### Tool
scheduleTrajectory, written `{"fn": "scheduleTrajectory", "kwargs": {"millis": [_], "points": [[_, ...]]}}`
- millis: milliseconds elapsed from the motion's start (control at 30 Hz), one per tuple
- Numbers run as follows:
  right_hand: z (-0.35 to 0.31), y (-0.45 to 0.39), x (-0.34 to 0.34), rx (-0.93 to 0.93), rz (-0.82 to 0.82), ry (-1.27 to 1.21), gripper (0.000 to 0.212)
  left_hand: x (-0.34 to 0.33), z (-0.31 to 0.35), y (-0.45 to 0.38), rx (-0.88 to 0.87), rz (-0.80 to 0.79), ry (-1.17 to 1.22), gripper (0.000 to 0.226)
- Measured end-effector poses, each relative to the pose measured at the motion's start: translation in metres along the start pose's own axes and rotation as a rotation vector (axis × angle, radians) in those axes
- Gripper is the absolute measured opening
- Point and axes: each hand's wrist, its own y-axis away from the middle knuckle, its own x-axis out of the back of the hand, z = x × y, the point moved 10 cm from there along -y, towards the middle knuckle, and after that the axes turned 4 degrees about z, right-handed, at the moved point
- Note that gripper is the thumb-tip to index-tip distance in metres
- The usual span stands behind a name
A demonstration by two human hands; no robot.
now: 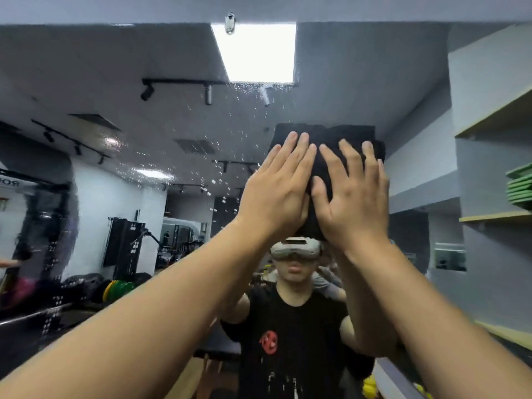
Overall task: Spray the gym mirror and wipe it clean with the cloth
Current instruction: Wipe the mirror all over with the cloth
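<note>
Pressing: fingers [290,145] of both hands lie straight and flat on the cloth [325,133], gripping nothing, so the push spreads evenly.
Left hand [276,191]: on the cloth's left half, fingertips near its top edge.
Right hand [351,194]: on the cloth's right half, just beside the left hand, likely sharing the load.
Cloth: dark, folded, flat against the mirror [331,70], held high, above the reflected headset.
Droplets [218,151]: on the glass, left of and above the cloth, not yet wiped.
Spray bottle: not in view.
Step, as I judge: wiping under way.
</note>
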Motion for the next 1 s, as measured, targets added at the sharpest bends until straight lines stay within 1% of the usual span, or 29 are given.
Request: {"fn": "scheduleTrajectory", "kwargs": {"millis": [100, 233, 400, 567, 700, 833, 1000], "points": [[-0.003, -0.052, -0.005, 0.001, 0.031, -0.003, 0.058, 0.002, -0.026, -0.046, 0.002, -0.001, -0.014, 0.063], [-0.002, -0.115, -0.011, 0.006, 0.053, -0.028, 0.056, -0.003, -0.056, -0.102, 0.023, -0.071, -0.034, 0.059], [-0.002, -0.178, -0.016, 0.038, 0.082, -0.035, 0.053, -0.004, -0.088, -0.157, 0.057, -0.032, -0.035, 0.059], [-0.002, -0.229, -0.014, 0.056, 0.128, -0.020, 0.050, -0.005, -0.105, -0.198, 0.080, -0.015, 0.002, 0.057], [-0.001, -0.259, -0.016, 0.039, 0.131, -0.017, 0.051, -0.002, -0.112, -0.221, 0.123, 0.018, -0.008, 0.050], [0.000, -0.269, -0.015, 0.044, 0.145, -0.024, 0.050, -0.003, -0.116, -0.230, 0.145, 0.032, -0.024, 0.044], [0.000, -0.266, -0.016, 0.063, 0.153, -0.009, 0.049, -0.005, -0.120, -0.228, 0.132, 0.039, 0.013, 0.049]]}}
